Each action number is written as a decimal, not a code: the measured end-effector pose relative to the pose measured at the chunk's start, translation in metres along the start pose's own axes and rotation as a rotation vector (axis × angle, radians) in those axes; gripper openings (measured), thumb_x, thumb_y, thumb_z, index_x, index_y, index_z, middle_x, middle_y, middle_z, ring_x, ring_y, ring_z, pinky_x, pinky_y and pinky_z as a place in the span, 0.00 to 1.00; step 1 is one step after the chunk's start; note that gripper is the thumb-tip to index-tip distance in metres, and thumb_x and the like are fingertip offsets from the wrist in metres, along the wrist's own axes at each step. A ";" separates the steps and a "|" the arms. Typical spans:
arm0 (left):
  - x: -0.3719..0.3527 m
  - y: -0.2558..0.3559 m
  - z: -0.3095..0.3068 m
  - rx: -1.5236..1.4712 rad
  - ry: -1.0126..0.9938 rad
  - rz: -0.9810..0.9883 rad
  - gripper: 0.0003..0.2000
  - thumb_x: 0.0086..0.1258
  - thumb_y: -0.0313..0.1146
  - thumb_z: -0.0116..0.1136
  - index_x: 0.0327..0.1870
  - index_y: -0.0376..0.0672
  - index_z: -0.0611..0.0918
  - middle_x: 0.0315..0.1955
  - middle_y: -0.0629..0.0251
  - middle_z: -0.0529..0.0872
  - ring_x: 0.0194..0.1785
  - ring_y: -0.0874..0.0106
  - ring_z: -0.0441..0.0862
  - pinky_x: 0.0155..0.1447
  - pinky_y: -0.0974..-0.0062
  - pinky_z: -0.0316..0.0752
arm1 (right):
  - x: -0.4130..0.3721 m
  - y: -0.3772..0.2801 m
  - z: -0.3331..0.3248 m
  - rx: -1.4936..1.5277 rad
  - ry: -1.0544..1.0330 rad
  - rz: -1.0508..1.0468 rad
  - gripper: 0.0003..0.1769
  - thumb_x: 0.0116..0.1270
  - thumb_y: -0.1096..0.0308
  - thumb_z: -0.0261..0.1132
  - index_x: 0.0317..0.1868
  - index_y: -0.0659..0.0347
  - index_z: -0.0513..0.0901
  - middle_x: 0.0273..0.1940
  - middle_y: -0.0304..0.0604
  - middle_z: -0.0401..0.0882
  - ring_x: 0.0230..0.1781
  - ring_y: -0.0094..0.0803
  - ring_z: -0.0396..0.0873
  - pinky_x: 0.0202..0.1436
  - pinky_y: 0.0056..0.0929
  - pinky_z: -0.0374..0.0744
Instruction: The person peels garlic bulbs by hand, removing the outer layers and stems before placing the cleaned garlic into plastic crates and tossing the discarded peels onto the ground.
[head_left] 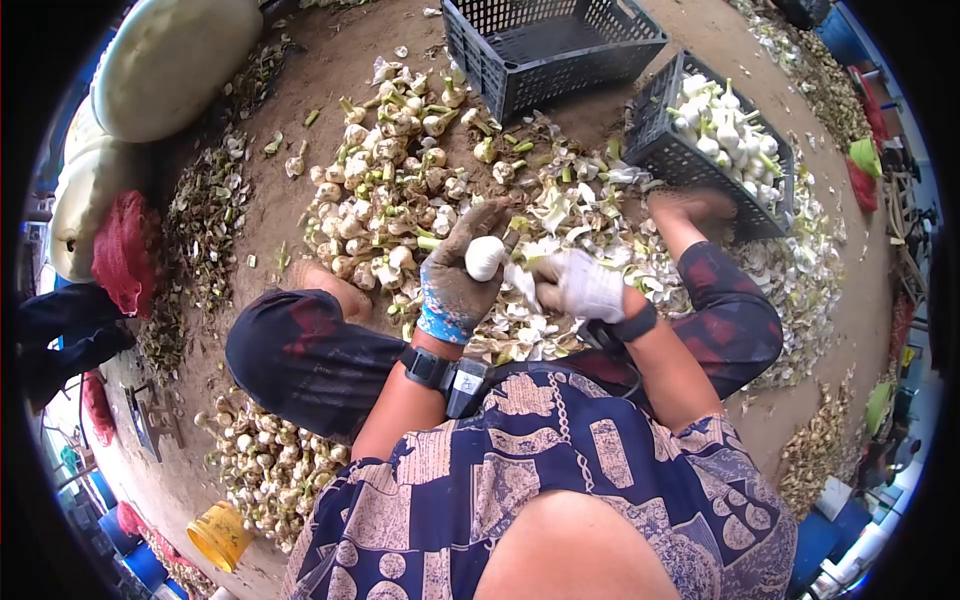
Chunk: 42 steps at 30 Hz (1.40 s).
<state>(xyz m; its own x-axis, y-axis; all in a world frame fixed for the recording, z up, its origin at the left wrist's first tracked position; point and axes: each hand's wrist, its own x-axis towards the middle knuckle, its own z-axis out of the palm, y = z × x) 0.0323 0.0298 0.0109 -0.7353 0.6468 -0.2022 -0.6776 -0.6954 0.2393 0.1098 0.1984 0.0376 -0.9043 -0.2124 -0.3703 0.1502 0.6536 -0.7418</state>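
Observation:
A white peeled garlic bulb (485, 258) rests in my left hand (462, 265), its fingers curled around it. This hand wears a soiled glove with a blue patterned cuff, and a green stem pokes out beside it. My right hand (583, 284), in a whitish glove, is closed just to the right of the bulb and slightly blurred. At its fingertips hangs a loose strip of garlic skin (521, 284). Ahead and to the left lies a heap of unpeeled garlic bulbs (370, 190) with cut stems. Shed garlic skins (570, 215) cover the ground beneath and beyond my hands.
A black plastic crate (560, 85) stands ahead. Another crate (660, 135) holding clean white garlic bulbs (725, 130) sits by my right foot. More garlic (280, 460) and a yellow bucket (220, 535) are at lower left. Large pale sacks (180, 65) stand at upper left.

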 end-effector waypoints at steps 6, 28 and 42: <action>0.001 0.007 0.009 -0.228 -0.020 -0.049 0.30 0.56 0.34 0.49 0.64 0.38 0.66 0.61 0.52 0.68 0.65 0.58 0.65 0.70 0.59 0.60 | -0.041 -0.002 -0.019 -0.246 -0.026 0.152 0.29 0.52 0.69 0.64 0.57 0.61 0.72 0.48 0.52 0.79 0.44 0.41 0.80 0.46 0.37 0.77; 0.002 0.021 -0.061 0.395 0.573 -0.084 0.16 0.71 0.37 0.50 0.55 0.39 0.73 0.43 0.61 0.79 0.42 0.71 0.80 0.44 0.73 0.77 | 0.198 0.134 -0.038 -0.371 0.350 0.252 0.32 0.57 0.67 0.62 0.63 0.58 0.67 0.66 0.54 0.61 0.65 0.46 0.63 0.68 0.35 0.63; 0.007 0.004 -0.038 0.518 0.337 -0.026 0.19 0.68 0.37 0.56 0.58 0.43 0.71 0.37 0.69 0.82 0.34 0.79 0.79 0.33 0.83 0.75 | 0.068 -0.014 0.017 0.157 0.285 -0.135 0.33 0.57 0.79 0.58 0.65 0.59 0.65 0.58 0.52 0.71 0.52 0.41 0.77 0.50 0.30 0.77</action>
<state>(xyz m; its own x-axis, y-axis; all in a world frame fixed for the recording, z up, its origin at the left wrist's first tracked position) 0.0242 0.0195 -0.0254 -0.7400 0.4681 -0.4831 -0.6625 -0.3833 0.6435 0.0532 0.1624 0.0138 -0.9921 -0.0629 -0.1084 0.0615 0.5091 -0.8585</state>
